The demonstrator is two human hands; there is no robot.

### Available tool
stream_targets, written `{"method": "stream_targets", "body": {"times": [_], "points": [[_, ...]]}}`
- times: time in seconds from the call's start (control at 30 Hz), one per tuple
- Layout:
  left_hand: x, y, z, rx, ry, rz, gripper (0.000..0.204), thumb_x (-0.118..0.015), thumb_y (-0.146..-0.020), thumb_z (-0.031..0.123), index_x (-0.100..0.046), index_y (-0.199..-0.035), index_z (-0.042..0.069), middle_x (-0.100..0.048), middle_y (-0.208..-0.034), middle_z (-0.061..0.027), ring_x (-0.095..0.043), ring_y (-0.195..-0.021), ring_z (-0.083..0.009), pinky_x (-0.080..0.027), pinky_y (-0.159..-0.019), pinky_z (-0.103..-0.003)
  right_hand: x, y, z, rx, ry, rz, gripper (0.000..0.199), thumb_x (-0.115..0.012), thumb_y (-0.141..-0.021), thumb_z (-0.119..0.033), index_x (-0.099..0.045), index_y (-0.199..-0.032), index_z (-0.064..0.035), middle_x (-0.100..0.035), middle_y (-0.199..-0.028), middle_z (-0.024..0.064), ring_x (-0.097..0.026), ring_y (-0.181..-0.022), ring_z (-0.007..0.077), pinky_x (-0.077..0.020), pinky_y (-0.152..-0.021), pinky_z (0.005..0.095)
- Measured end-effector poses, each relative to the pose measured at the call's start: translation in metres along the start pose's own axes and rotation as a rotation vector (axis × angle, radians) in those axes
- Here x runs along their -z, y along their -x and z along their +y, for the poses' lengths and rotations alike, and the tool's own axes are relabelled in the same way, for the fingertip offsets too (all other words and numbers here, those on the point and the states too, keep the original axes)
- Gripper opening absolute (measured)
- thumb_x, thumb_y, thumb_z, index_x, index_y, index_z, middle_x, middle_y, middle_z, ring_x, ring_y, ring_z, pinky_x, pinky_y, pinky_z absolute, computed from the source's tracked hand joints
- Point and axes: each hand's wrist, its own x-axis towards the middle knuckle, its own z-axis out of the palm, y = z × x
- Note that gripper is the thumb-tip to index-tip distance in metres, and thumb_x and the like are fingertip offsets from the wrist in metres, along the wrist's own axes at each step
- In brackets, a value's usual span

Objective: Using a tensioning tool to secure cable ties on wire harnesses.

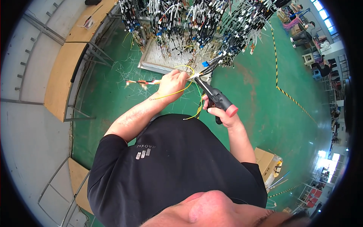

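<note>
I see the cable bundle [211, 65] held in mid-air, the black gun-shaped tool [217, 97] nosed up to it. Left of the bundle, the left hand [173, 85] has its fingers closed on it, probably for steadiness. Right of the bundle, the right hand [226, 117] wraps the tool's grip; I cannot tell the trigger's squeeze. Beyond the bundle, hanging wires [189, 22], cut off above, partly hide a tray [154, 69].
</note>
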Motion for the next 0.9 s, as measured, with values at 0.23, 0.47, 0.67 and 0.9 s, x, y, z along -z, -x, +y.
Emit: {"method": "stream_targets", "body": {"times": [0.23, 0.47, 0.67, 0.9], "points": [[0.002, 0.004, -0.004, -0.005, -0.022, -0.029, 0.013, -0.068, -0.081, 0.009, -0.063, -0.093, 0.009, -0.066, -0.075, -0.0057, -0.066, -0.078, -0.0274, -0.056, -0.068, -0.042, 0.002, -0.015, 0.024, -0.005, 0.214, 0.04, 0.018, -0.077, -0.091, -0.014, -0.066, -0.101, -0.0046, -0.062, -0.081, -0.0025, -0.059, -0.075, 0.0092, -0.0492, -0.071, 0.0282], [0.005, -0.001, -0.006, 0.0, 0.01, -0.009, 0.013, -0.068, -0.079, 0.01, -0.064, -0.092, 0.009, -0.067, -0.077, -0.0061, -0.066, -0.08, -0.0267, -0.058, -0.07, -0.04, 0.003, -0.016, 0.035, 0.219, 0.616, 0.172, 0.022, -0.08, -0.088, -0.016, -0.064, -0.086, -0.001, -0.062, -0.066, 0.0059, -0.06, -0.06, 0.0153, -0.0509, -0.061, 0.0328], [0.011, -0.005, -0.007, -0.106, -0.063, -0.058, 0.012, -0.066, -0.08, 0.016, -0.061, -0.09, 0.011, -0.065, -0.08, -0.002, -0.065, -0.082, -0.0238, -0.058, -0.071, -0.039, 0.006, -0.024, 0.045, 0.108, 0.232, 0.077, 0.029, -0.08, -0.09, -0.017, -0.068, -0.112, -0.0022, -0.068, -0.098, 0.0022, -0.065, -0.093, 0.014, -0.0527, -0.086, 0.0329], [0.015, -0.003, -0.028, 0.021, 0.075, 0.029, 0.015, -0.068, -0.079, 0.008, -0.063, -0.093, 0.01, -0.068, -0.08, -0.0066, -0.067, -0.081, -0.0293, -0.057, -0.071, -0.042, 0.015, -0.026, 0.052, 0.119, 0.482, 0.183, 0.022, -0.081, -0.089, -0.017, -0.065, -0.093, -0.0017, -0.062, -0.075, -0.0001, -0.059, -0.069, 0.0124, -0.049, -0.065, 0.031]]}}
